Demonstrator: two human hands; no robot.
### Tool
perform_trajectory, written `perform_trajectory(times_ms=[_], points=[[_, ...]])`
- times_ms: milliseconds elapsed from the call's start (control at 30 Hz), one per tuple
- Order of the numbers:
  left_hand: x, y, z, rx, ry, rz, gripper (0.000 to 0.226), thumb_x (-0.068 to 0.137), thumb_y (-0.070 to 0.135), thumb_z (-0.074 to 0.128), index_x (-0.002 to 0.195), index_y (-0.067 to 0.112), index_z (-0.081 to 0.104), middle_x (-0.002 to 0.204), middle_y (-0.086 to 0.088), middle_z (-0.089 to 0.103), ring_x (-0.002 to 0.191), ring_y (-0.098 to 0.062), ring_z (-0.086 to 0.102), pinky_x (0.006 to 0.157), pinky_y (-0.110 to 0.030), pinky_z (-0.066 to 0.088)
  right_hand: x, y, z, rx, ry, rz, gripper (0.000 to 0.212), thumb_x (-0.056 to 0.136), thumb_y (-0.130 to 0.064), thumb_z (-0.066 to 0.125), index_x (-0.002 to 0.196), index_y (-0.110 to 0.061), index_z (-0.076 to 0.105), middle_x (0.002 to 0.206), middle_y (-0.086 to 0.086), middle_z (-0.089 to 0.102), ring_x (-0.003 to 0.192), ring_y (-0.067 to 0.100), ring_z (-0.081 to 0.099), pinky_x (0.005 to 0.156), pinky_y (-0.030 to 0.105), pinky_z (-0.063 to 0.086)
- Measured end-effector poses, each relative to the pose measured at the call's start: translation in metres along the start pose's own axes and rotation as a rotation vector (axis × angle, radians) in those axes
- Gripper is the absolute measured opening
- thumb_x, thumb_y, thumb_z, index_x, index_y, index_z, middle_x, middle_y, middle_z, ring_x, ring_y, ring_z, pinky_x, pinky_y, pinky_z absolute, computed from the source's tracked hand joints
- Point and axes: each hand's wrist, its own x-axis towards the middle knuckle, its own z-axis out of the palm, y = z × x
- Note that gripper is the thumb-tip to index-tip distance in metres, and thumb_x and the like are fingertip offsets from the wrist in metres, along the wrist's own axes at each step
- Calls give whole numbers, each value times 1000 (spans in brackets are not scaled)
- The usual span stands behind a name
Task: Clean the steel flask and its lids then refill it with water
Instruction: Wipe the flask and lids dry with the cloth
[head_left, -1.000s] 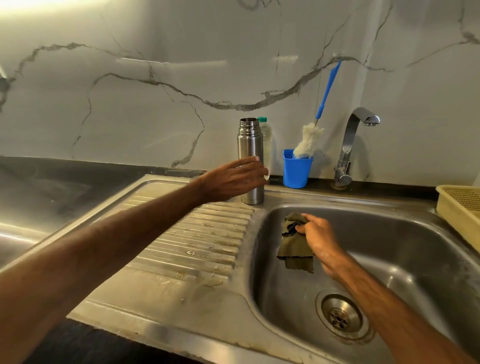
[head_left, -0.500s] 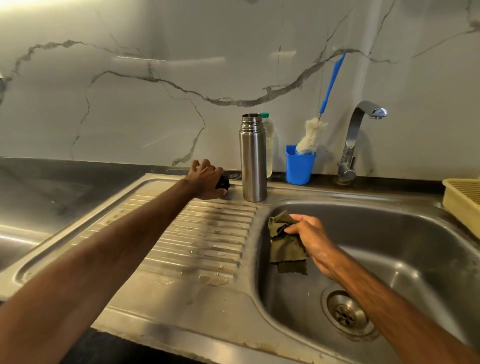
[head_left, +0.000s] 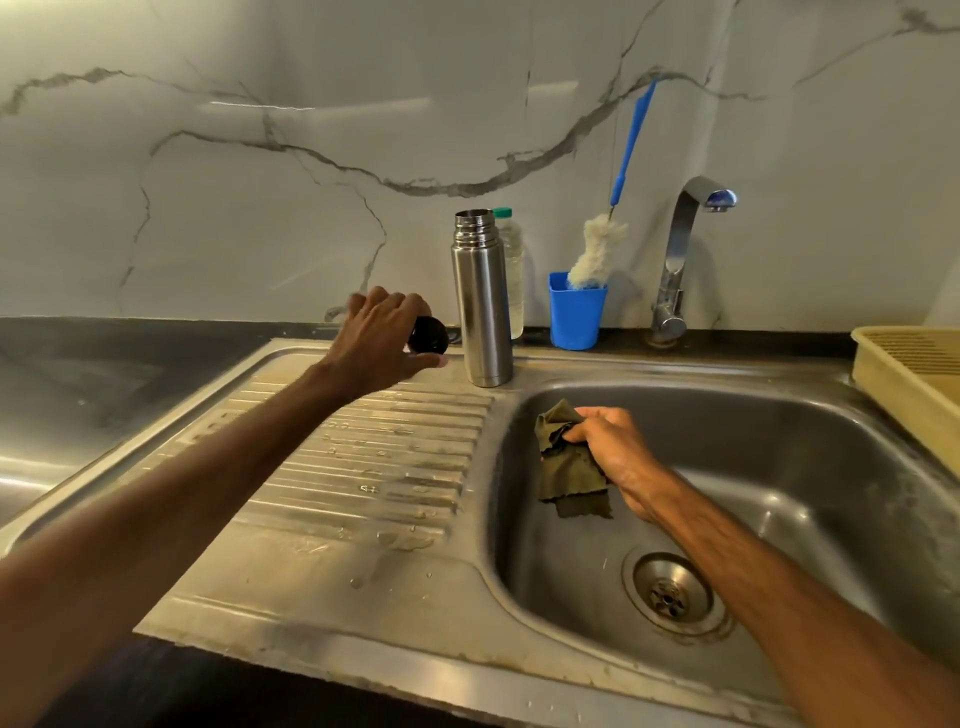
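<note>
The steel flask (head_left: 483, 306) stands upright and uncapped on the back rim of the sink, between the drainboard and the basin. Just left of it, my left hand (head_left: 382, 340) holds a small black lid (head_left: 429, 335) a little above the drainboard, fingers curled round it. My right hand (head_left: 613, 447) is inside the basin and grips a dark olive cloth (head_left: 566, 478) that hangs down against the basin's left wall.
A ribbed steel drainboard (head_left: 363, 467) lies left of the basin (head_left: 779, 467), whose drain (head_left: 672, 592) is at the front. Behind the flask stands a clear bottle (head_left: 511, 270). A blue cup (head_left: 576, 312) holds a bottle brush (head_left: 597, 249). The tap (head_left: 680, 260) and a yellow rack (head_left: 909, 374) are at right.
My left hand let go of the flask, moved left and picked up the black lid, now lifted off the drainboard. My right hand keeps holding the cloth in the basin.
</note>
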Motion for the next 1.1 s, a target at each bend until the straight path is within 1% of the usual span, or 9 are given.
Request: perform_trajectory(times_ms=[100, 233, 367, 500, 600, 733, 867, 1000, 1100], points=[[-43, 26, -16, -315, 115, -10, 66, 73, 52, 86, 118, 15, 56, 113, -4, 65, 95, -18, 60, 82, -31, 46, -12, -9, -10, 27, 10, -5, 25, 91, -4, 57, 111, 1, 70, 105, 22, 72, 97, 32, 67, 90, 48, 55], [-68, 94, -22, -622, 119, -82, 62, 69, 50, 90, 117, 24, 60, 109, 9, 69, 75, 0, 68, 69, -29, 59, -31, -18, -31, 74, 15, 32, 17, 90, -7, 63, 101, -12, 74, 98, 13, 75, 99, 29, 69, 87, 42, 57], [-54, 166, -17, -909, 1, -122, 61, 68, 47, 92, 118, 30, 61, 114, 11, 69, 93, -5, 70, 83, -29, 60, -45, -19, -71, 37, 136, -2, 11, 92, -15, 64, 97, -10, 72, 93, 8, 75, 91, 22, 69, 82, 35, 54], [-39, 215, -5, -1132, -177, -180, 64, 67, 41, 94, 120, 31, 60, 115, 10, 69, 101, -8, 69, 94, -34, 57, -50, -8, -119, 19, 309, 2, 20, 98, -27, 61, 102, -11, 71, 99, 8, 73, 92, 21, 66, 88, 37, 51], [-41, 237, 12, -1222, -237, -234, 65, 66, 37, 94, 120, 32, 59, 117, 9, 69, 104, -8, 68, 96, -33, 57, -47, 10, -134, 131, 343, 80, 21, 99, -25, 61, 104, -8, 72, 101, 12, 75, 100, 29, 69, 98, 47, 53], [-48, 244, 24, -1244, -242, -242, 67, 67, 33, 95, 123, 30, 58, 118, 10, 68, 100, -5, 70, 85, -20, 57, -44, 10, -130, 317, 220, 181, 27, 100, -28, 60, 110, -4, 69, 98, 17, 76, 96, 32, 73, 83, 44, 60], [-49, 233, 30, -1272, -230, -280, 66, 67, 35, 95, 123, 34, 60, 119, 11, 68, 103, -6, 69, 92, -27, 58, -52, 0, -127, 374, 77, 115, 30, 92, -26, 71, 111, -3, 70, 98, 16, 77, 97, 30, 74, 90, 46, 58], [-53, 222, 35, -1263, -232, -236, 60, 67, 34, 95, 120, 37, 65, 116, 13, 71, 107, -4, 68, 96, -30, 57, -59, -6, -125, 35, 318, -135, 21, 86, -19, 78, 106, -19, 71, 94, -3, 76, 92, 13, 71, 77, 28, 56], [-51, 220, 34, -1316, -235, -217, 57, 72, 30, 93, 123, 36, 68, 115, 12, 73, 107, -5, 68, 96, -29, 56, -64, -11, -122, -23, 424, -275, 26, 88, -20, 76, 110, -31, 67, 97, -15, 71, 93, 3, 65, 79, 26, 54]])
